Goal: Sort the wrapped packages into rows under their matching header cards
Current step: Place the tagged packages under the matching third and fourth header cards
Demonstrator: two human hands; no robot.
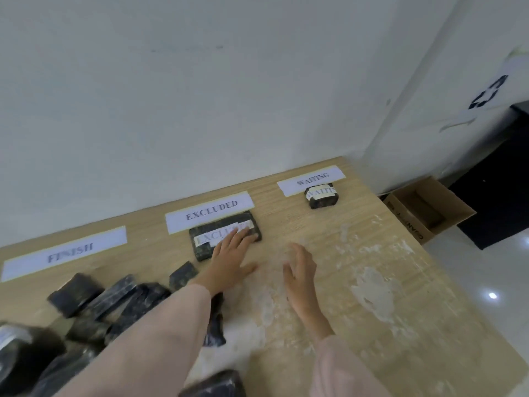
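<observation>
The EXCLUDED package (223,234) lies just below its header card (210,212), at 12 o'clock on the surface (372,253); the flat, open left hand (233,255) presses it, probably squaring the row. The right hand (300,272) hovers open, empty.

office/storeroom | bare white wall (200,96) | worn wood-look table (372,253) | printed header cards (210,212) | open cardboard box (429,209) on tile floor (492,282)

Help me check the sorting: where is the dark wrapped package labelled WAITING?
The dark wrapped package labelled WAITING lies far right on the wooden table, touching the white WAITING header card.
</observation>
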